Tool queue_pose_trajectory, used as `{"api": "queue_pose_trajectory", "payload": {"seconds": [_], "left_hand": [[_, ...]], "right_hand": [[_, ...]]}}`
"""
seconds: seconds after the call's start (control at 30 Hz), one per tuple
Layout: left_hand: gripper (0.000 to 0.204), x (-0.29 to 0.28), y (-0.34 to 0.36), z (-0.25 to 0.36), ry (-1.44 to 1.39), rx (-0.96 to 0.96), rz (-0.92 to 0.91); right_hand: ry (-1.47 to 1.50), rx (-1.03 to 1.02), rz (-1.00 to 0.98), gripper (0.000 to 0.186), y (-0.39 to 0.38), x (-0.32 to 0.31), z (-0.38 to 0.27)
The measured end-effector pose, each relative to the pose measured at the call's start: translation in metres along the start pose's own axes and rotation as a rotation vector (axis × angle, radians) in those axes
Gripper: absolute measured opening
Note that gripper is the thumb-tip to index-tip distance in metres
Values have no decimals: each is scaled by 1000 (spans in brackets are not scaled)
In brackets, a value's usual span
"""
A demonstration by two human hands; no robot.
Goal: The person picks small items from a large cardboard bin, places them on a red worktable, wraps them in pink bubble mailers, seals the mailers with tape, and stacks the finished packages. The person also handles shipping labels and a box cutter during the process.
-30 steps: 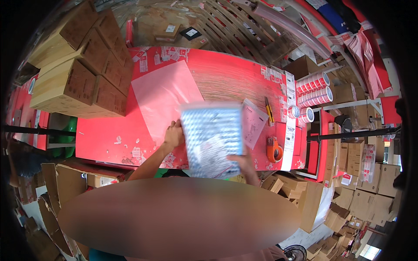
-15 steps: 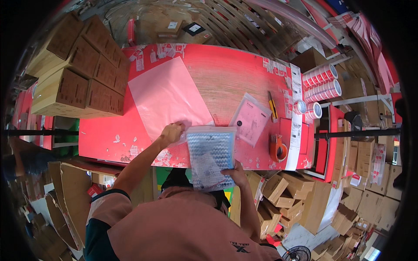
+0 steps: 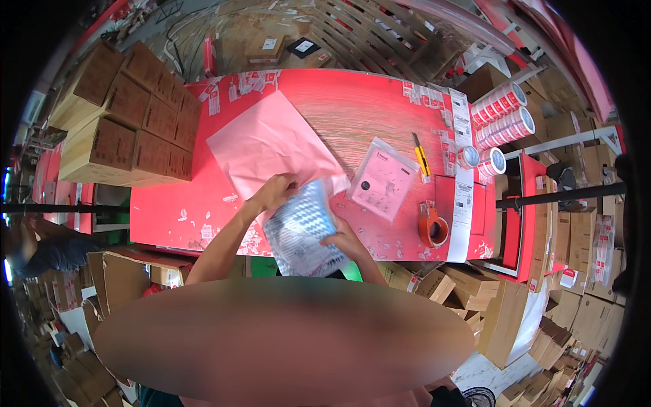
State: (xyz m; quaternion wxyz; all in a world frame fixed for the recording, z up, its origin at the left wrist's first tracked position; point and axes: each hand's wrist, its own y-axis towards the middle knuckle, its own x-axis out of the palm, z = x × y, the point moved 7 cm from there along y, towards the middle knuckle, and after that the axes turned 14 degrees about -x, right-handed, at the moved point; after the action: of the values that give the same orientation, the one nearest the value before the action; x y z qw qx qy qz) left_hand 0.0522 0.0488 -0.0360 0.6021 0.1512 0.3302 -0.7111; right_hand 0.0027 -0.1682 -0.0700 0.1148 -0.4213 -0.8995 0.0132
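Observation:
A clear plastic packet (image 3: 305, 234) with blue-and-white zigzag-patterned contents is tilted over the near table edge, somewhat blurred. My right hand (image 3: 344, 239) grips its right side. The packet's upper end lies against the near edge of a large pale pink plastic bag (image 3: 271, 139); whether it is inside the bag I cannot tell. My left hand (image 3: 277, 191) is closed on the bag's near edge, beside the packet's upper left corner. Right of them, a flat clear pouch with a pink sheet (image 3: 385, 180) lies on the table.
On the red table (image 3: 173, 217) are a yellow utility knife (image 3: 422, 159), an orange tape dispenser (image 3: 432, 227) and several tape rolls (image 3: 500, 115) at the right. Stacked cardboard boxes (image 3: 132, 129) stand at the left. More cartons (image 3: 468, 285) sit below the near right edge.
The packet has tilted and moved up and left toward the bag, with my right hand on it. My left hand has risen slightly, and the bag's near part has been lifted and creased.

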Motion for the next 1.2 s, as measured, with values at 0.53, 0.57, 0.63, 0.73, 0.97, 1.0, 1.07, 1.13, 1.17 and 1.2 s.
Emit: {"api": "queue_pose_trajectory", "payload": {"seconds": [0.53,0.57,0.63,0.73,0.97,1.0,1.07,1.13,1.17,1.2], "left_hand": [[18,-26,-6,-5,15,-43,168],[17,-32,-5,-5,36,-59,195],[18,-35,-6,-6,-2,-55,151],[17,-36,-7,-9,-46,-69,136],[18,-30,-13,-3,-71,16,105],[19,-30,-14,-6,-74,1,96],[22,-32,-21,-17,-75,-37,111],[26,-32,-35,-32,-83,-3,193],[31,-41,-45,-51,-119,-109,451],[36,-49,-68,-65,-171,-82,755]], "right_hand": [[-696,-95,737,48,14,-165,-61],[-634,-259,693,47,8,-154,-79],[-252,-358,563,48,-29,-129,-88],[-21,-102,265,61,-70,-63,-55],[75,70,-7,74,14,10,11],[70,1,-20,71,35,9,5],[-9,-83,18,64,52,-5,-12],[-650,60,-44,52,54,-28,-18],[-957,100,-95,48,55,-38,-22],[-1139,182,-33,40,53,-55,-24]]}}
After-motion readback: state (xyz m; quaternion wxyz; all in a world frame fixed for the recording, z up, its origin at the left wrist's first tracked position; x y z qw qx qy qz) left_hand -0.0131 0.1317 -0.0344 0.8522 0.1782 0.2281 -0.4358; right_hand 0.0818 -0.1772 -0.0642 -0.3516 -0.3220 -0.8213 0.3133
